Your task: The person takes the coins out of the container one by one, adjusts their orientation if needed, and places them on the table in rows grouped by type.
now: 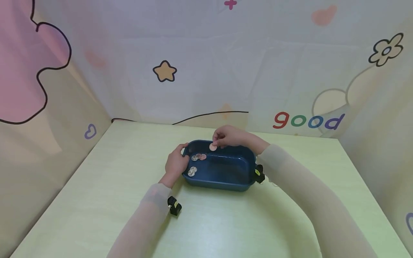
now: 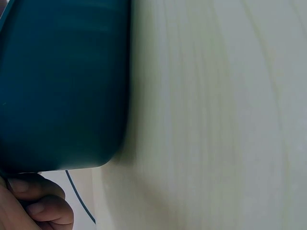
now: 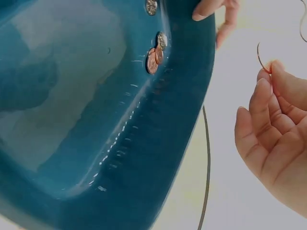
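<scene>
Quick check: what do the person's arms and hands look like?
The left hand and right hand are ungloved. The left sleeve and right sleeve are long and pale. Beside each sleeve sits a small black device with a yellow marking.

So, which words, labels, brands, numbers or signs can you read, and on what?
"good": red, green, blue and purple letters on the pale printed backdrop.
"+": a pink plus sign near that backdrop's top.
Too small or blurred to read: any markings on the round copper and silver coins, or on the yellow patches of the black wrist-worn blocks.
</scene>
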The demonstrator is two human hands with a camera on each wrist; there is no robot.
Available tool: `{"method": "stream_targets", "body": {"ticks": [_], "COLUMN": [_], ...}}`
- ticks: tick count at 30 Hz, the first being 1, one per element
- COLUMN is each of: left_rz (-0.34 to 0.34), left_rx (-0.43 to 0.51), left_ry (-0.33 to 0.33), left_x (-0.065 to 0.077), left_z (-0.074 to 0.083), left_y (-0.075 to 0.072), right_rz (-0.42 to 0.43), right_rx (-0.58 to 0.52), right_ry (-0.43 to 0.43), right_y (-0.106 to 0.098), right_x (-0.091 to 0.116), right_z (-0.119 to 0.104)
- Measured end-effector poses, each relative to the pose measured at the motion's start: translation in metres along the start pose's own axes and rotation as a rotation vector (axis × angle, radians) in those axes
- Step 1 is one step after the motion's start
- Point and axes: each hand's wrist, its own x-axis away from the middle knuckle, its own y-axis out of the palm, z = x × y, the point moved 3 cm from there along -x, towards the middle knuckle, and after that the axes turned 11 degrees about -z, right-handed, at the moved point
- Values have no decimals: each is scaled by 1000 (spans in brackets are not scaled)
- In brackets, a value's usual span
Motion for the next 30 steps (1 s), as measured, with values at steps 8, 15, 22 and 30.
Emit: {"method": "stream_targets", "body": {"ticks": [8, 15, 22, 30], "left_rz": [-2, -14, -18, -15], "left_rx": [-4, 8, 11, 14], "left_ry": [-2, -2, 2, -7], "left_x": [3, 3, 2, 3], "left_z": [2, 1, 1, 2], "left_y": [-2, -2, -1, -2], "right_rz": [83, 173, 262, 336], "right_rx": [-132, -144, -191, -249], "right_ry": [53, 83, 147, 206], "right_y": [2, 3, 9, 16], "right_x": [36, 69, 99, 126], "right_z": [17, 36, 61, 80]}}
